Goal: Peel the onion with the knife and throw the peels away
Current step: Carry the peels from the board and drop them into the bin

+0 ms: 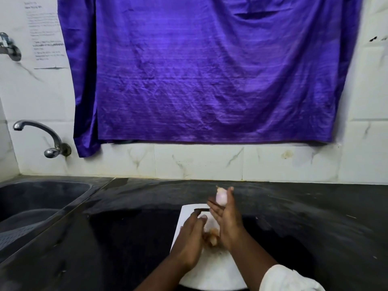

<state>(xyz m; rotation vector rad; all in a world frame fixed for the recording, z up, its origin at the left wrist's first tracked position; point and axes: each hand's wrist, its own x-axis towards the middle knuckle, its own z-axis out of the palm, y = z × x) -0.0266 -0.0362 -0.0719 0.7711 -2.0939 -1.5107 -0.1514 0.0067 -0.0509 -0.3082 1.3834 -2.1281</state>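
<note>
Left hand [190, 241] flat, grip apart, hiding blurry peels [212, 238]; right hand [225, 219] grip on onion [221, 197].

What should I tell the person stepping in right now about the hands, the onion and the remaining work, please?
Right hand: raised, holding the onion, which looks peeled.
Left hand: lying on the white cutting board, beside the peels.
Knife: lies at the board's far edge, in neither hand.
Done: peeling, apparently.
Left: gather the peels and throw them away; no bin is in view.
</note>
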